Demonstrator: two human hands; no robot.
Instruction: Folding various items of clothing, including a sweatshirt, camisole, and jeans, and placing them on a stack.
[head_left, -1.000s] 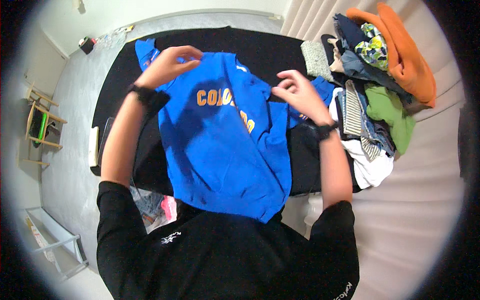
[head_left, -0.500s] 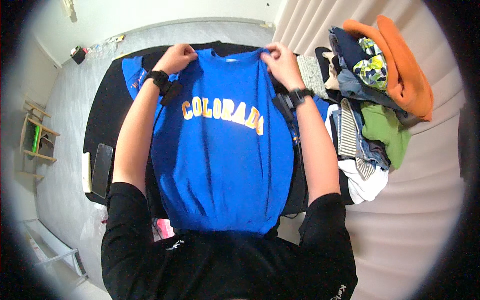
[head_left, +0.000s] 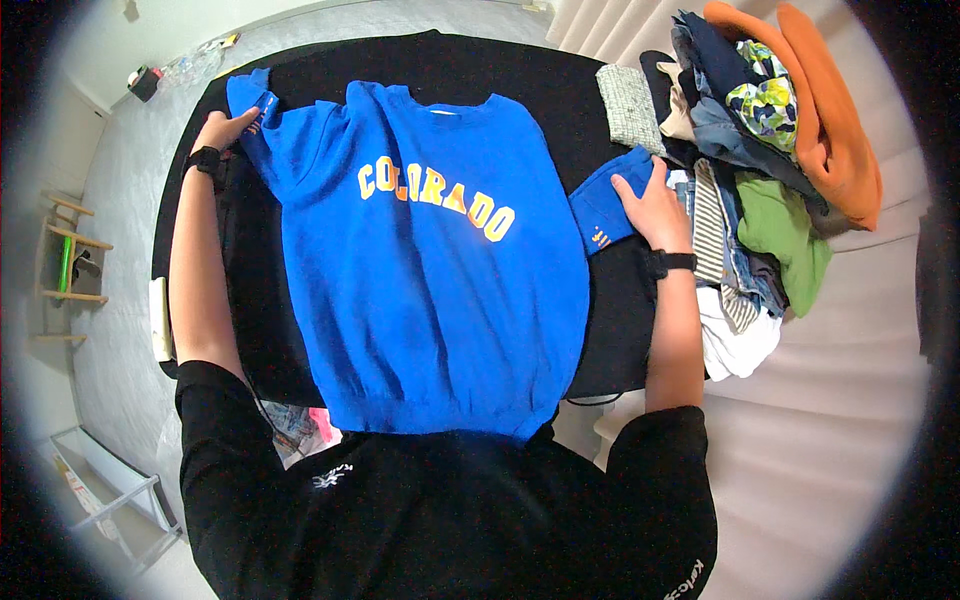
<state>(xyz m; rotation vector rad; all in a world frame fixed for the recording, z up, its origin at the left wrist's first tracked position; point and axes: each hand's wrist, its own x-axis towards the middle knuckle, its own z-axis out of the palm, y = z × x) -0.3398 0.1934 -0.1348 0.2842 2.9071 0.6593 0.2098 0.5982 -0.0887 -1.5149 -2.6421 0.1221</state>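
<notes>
Left hand (head_left: 219, 131) pinches one sleeve (head_left: 287, 148) of the sweatshirt (head_left: 430, 285); right hand (head_left: 655, 210) rests on the other, its grip unclear! Between them the sweatshirt lies spread on the table (head_left: 560, 92), that wide reach likely holding both sleeves clear.

Your left hand (head_left: 222, 133) touches one sleeve (head_left: 285, 150) of the blue sweatshirt (head_left: 430, 290), your right hand (head_left: 657, 208) the other. Between them, its body lies over the black table (head_left: 565, 90); right of your right hand sits a clothes pile (head_left: 770, 215).
</notes>
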